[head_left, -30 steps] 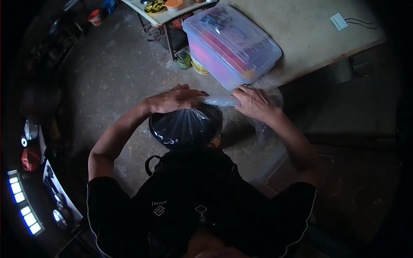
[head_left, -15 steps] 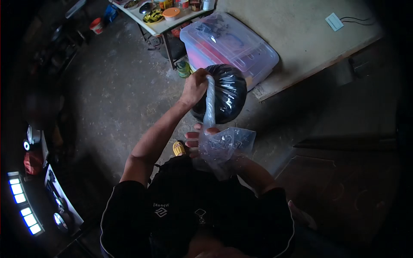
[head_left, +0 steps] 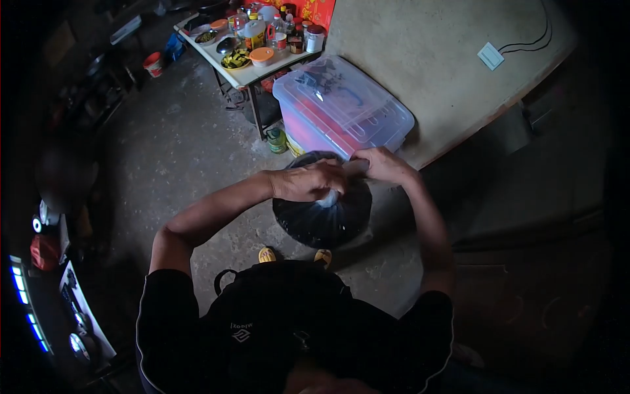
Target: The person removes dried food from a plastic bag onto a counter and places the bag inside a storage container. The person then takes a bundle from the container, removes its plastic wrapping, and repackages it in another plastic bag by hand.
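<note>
A clear plastic bag (head_left: 325,226) packed with dark contents hangs in front of my body, round and shiny. My left hand (head_left: 310,182) is closed on the bag's gathered neck, and a pale bit of twisted plastic shows just under its fingers. My right hand (head_left: 380,165) is closed beside it on the far right of the neck, apparently on the bag's loose end, though the fingers hide most of that plastic. The bag's upper side is partly covered by my left hand and wrist.
A lidded clear storage box (head_left: 387,128) stands just beyond the bag, against the wall. Behind it a table (head_left: 244,79) carries bottles, jars and bowls. A green-labelled container (head_left: 276,140) sits by the table leg. A wall switch (head_left: 490,56) is at upper right.
My right hand, earlier spread behind the loose plastic end, has moved away from my body and closed near the neck. The long twisted neck is now mostly hidden; the bag sits closer to me.
</note>
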Tool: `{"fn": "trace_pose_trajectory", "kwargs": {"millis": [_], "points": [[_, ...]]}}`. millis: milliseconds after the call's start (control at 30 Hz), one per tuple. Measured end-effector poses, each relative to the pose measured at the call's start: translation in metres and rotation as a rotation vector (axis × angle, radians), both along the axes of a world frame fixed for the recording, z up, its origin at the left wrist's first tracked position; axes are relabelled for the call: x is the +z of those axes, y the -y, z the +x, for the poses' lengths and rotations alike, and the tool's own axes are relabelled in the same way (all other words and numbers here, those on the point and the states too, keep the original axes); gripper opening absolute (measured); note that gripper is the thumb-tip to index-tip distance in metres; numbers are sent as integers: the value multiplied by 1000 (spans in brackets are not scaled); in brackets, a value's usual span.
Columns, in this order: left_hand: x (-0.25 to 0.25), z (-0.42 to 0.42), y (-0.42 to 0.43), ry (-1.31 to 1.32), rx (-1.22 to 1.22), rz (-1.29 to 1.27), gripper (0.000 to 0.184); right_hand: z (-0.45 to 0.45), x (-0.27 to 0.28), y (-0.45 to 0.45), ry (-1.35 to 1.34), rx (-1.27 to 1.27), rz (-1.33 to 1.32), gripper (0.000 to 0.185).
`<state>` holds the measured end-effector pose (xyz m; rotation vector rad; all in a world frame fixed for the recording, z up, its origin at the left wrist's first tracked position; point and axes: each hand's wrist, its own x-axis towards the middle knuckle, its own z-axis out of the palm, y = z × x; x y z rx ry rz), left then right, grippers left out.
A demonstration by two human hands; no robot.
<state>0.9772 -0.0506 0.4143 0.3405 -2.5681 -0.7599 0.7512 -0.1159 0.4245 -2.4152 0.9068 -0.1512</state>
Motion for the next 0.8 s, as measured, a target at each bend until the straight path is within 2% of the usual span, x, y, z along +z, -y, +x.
{"fn": "trace_pose_trajectory", "kwargs": {"millis": [33,67,100,167,267,300,367,400,433,500,567,633,667,700,767,800], "points": [[5,2,-10,39,72,-212,17,5,22,-6,-94,-22,-79,29],[-4,3,-8,24,97,-311,14,14,37,-11,-198,-6,-177,27],[-13,4,-5,9,123,-408,13,21,47,-19,-195,-8,-170,27],[-21,13,2,47,165,-508,13,36,59,-41,-453,-88,-334,24],[-41,19,-6,64,211,-603,16,57,40,-68,-408,-194,-145,24],[-54,19,-14,73,314,-605,18,53,13,-68,-260,-215,-140,24],[-74,20,-28,69,471,-589,24,51,-22,-72,172,-389,516,23],[-81,15,-41,55,573,-466,26,52,-70,-79,599,-525,872,18],[-87,10,-53,44,673,-340,28,51,-81,-86,591,-530,885,18],[-95,8,-72,-166,661,26,30,51,-95,-102,721,-616,1094,13],[-105,10,-92,-276,730,410,26,50,-100,-115,685,-634,1035,16],[-81,17,-100,-326,716,513,18,52,-85,-128,690,-568,839,22],[-74,18,-104,-408,765,602,9,51,-82,-125,646,-391,600,18],[-80,19,-108,-515,780,737,7,54,-71,-127,647,-400,611,18],[-76,23,-113,-703,781,949,3,68,-49,-131,353,-245,224,13],[-76,22,-112,-694,781,950,3,74,-49,-134,313,-275,120,10]]}}
